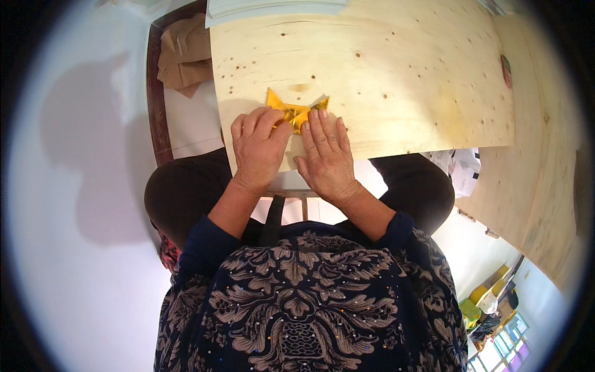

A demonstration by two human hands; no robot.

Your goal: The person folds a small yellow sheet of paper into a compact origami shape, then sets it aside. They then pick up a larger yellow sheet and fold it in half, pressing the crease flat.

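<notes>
A piece of shiny gold paper (296, 112), folded with two pointed corners sticking up at its left and right, lies near the front edge of the wooden board. My left hand (255, 147) is closed, its curled fingers and thumb gripping the paper's left part. Flat on the right part rests my right hand (326, 152), fingers stretched out and pressing down. Both hands cover the lower edge of the paper, so its full shape is hidden.
The pale plywood board (384, 68) spans my lap. White sheets (273, 8) lie at its far left. Crumpled brown paper (184, 53) sits beyond its left edge. A small reddish-brown object (506, 70) is at the right, with a white printed bag (463, 172) below.
</notes>
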